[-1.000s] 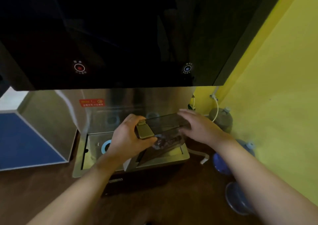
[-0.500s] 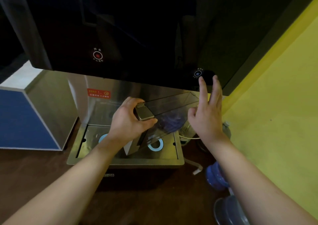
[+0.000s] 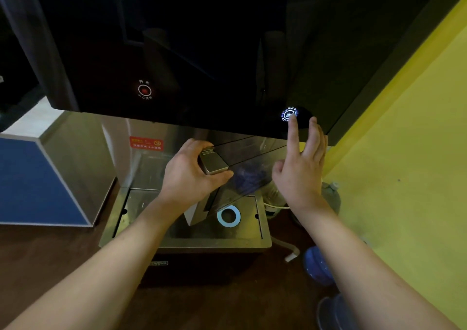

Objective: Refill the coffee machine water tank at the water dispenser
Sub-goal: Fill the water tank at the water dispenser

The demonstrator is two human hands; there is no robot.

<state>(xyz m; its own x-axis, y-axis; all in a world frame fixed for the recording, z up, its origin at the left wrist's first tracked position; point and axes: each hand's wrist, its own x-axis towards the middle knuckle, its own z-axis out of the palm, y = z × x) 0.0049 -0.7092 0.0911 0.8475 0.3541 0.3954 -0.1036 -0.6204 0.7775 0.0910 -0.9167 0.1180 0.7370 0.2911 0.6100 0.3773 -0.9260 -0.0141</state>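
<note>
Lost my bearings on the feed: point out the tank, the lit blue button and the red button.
tank [image 3: 249, 164]: head view, on its clear side wall.
blue button [image 3: 288, 114]: head view, on the glowing ring by the right fingertip.
red button [image 3: 144, 91]: head view, on its red centre.

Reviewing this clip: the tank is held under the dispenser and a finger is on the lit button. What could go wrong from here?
1. Only the left hand holds the water tank, gripping one end at its grey latch; as it fills, the tilted tank may sag or slip.
2. The right hand presses the white-lit button, but no spout is visible, so water might miss the tank and land in the drip tray.
</note>
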